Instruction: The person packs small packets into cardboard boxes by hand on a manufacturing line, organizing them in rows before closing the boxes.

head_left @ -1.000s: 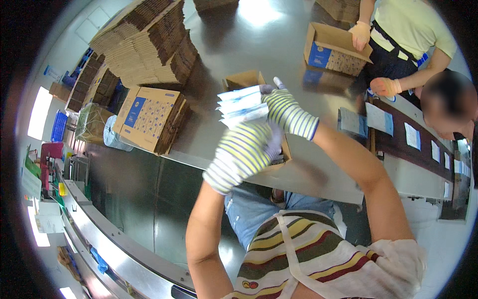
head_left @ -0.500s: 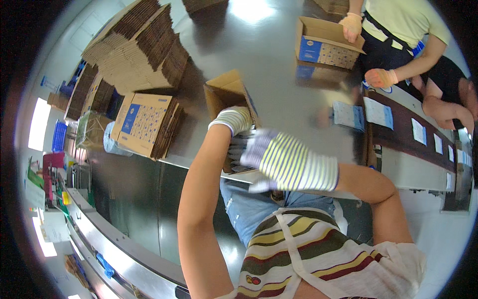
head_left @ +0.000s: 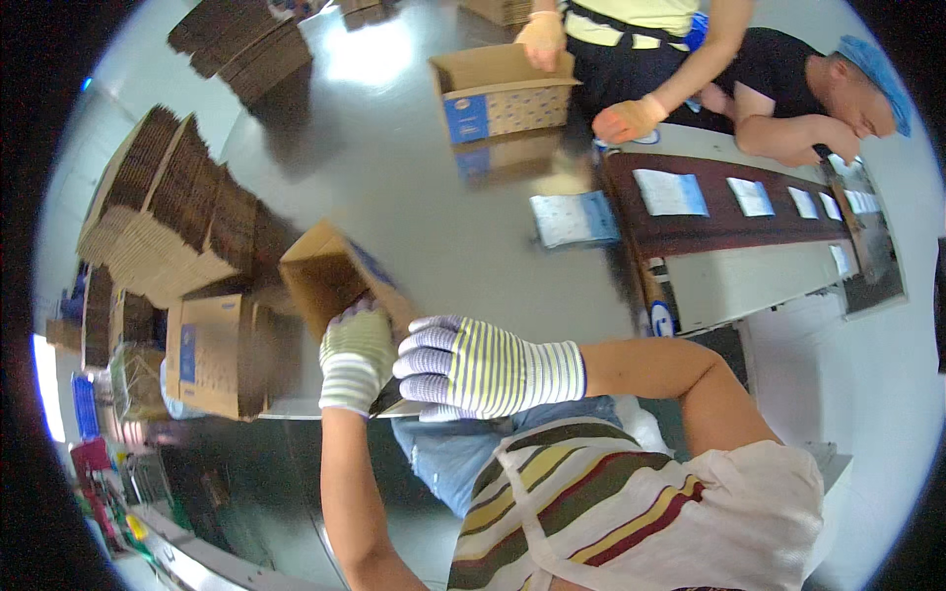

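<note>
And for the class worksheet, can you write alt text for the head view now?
A person's striped-gloved left hand is at the opening of a cardboard box on a shiny table, the right hand close beside it. Farther across, a co-worker's hand is at another open box; blue-and-white packets lie along a dark belt at right.

An open box (head_left: 307,271) sits on the desk (head_left: 424,222) before the person, the left hand (head_left: 357,357) at its mouth, the right hand (head_left: 473,369) just right of that. Carton stacks (head_left: 163,231) stand left; another box (head_left: 512,113) lies beyond, farther right. Packets (head_left: 671,193) line the conveyor belt (head_left: 719,239) at right.
</note>
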A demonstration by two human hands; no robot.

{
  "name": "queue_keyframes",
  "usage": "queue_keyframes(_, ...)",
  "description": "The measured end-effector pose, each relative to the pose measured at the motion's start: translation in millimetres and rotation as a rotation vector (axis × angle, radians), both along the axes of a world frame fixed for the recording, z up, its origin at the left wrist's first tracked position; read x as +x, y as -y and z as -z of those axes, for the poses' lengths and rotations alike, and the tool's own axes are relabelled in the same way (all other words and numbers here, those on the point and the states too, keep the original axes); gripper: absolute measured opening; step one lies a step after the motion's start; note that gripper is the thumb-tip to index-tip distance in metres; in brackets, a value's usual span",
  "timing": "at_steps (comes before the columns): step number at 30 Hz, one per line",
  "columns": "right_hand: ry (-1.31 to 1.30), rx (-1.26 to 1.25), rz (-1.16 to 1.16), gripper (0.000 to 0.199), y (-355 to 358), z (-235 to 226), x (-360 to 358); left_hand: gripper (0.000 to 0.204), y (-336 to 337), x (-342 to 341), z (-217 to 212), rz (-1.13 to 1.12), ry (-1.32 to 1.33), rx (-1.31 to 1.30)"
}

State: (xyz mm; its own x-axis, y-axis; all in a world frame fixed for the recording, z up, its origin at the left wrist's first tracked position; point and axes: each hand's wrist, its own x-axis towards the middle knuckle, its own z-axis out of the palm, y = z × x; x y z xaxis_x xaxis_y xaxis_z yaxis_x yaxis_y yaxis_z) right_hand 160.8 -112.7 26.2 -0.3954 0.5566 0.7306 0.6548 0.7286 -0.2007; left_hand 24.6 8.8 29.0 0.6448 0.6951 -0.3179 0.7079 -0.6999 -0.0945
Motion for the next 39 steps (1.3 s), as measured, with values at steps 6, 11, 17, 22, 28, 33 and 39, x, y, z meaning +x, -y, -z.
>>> queue_keyframes(6, 0.101, -0.343, 0.317, 0.029, 22, 17, 114, 0.039, -1, -7, 14, 0.108, 0.126, 0.12)
queue_keyframes(11, 0.13, -0.745, 0.869, 0.025, 39, 10, 287, 0.036, 3, -11, 13, 0.085, 0.141, 0.135)
queue_keyframes(17, 0.396, -0.901, 0.693, 0.039, 75, 31, 422, 0.033, 3, -11, 17, 0.152, 0.222, 0.215)
queue_keyframes(22, 0.512, -1.02, 0.552, 0.033, -2, 24, 365, 0.039, 3, -3, 2, 0.015, 0.135, 0.041)
queue_keyframes(28, 0.654, -1.33, 0.501, 0.055, -61, 77, 308, 0.038, -1, -4, 7, 0.05, 0.187, 0.084)
queue_keyframes(33, 0.795, -1.18, 0.552, 0.096, -38, 58, 219, 0.037, -2, -13, 11, 0.036, 0.196, 0.09)
queue_keyframes(39, 0.626, -0.545, 0.432, 0.044, 35, 81, 127, 0.039, -3, -6, 14, 0.057, 0.198, 0.096)
